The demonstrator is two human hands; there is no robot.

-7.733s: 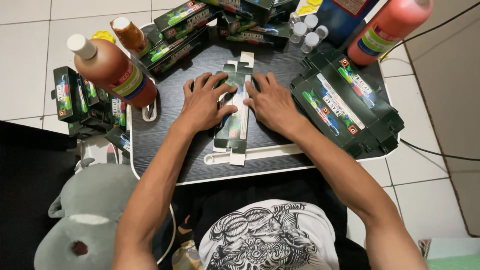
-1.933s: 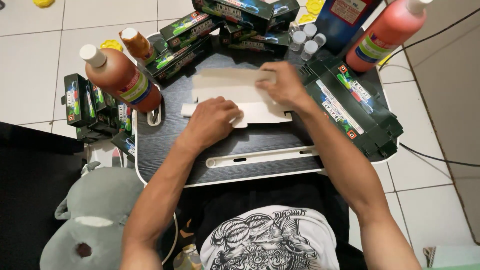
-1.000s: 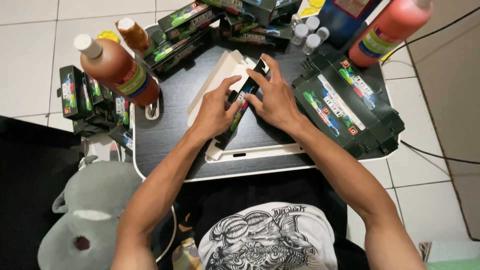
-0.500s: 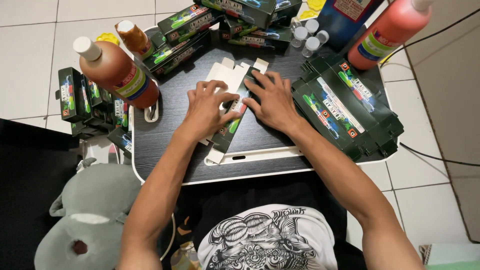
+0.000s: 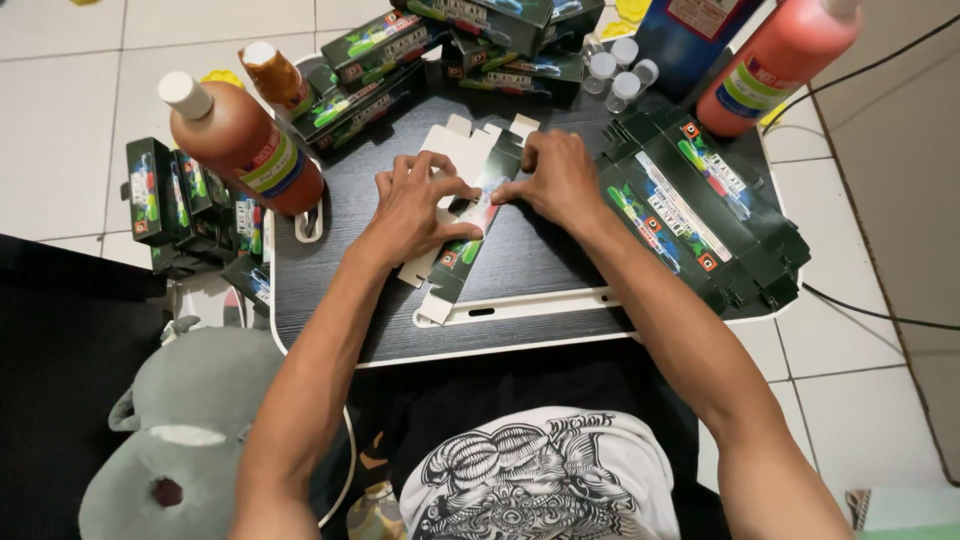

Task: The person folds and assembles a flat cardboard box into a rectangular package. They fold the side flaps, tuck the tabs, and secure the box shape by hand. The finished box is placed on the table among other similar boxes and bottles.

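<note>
Going left to right: one grey plush toy (image 5: 185, 440) sits bottom left, soft and rounded. Above it there's a cluster of folded dark green boxes (image 5: 175, 200) standing on end, can't count them exactly. Two brown bottles next, a big one (image 5: 245, 145) with a white cap and a smaller one (image 5: 275, 75) behind it, both look like smooth plastic. They're at the left edge of the black lap table (image 5: 540, 260), which has a wood-grain top and a white rim.

Middle of the table: the left hand (image 5: 415, 205) has its fingers curled down, pressing on one flat cardboard carton blank (image 5: 465, 215), white inside, dark green printed outside, lying diagonally. The right hand (image 5: 560, 180) pinches the blank's upper edge, fingers close together.

Four small clear vials (image 5: 615, 70) with white caps sit at the back. Right of the hands is a stack of flat green blanks (image 5: 700, 215), then one red-orange bottle (image 5: 775, 60) lying tilted at top right
</note>
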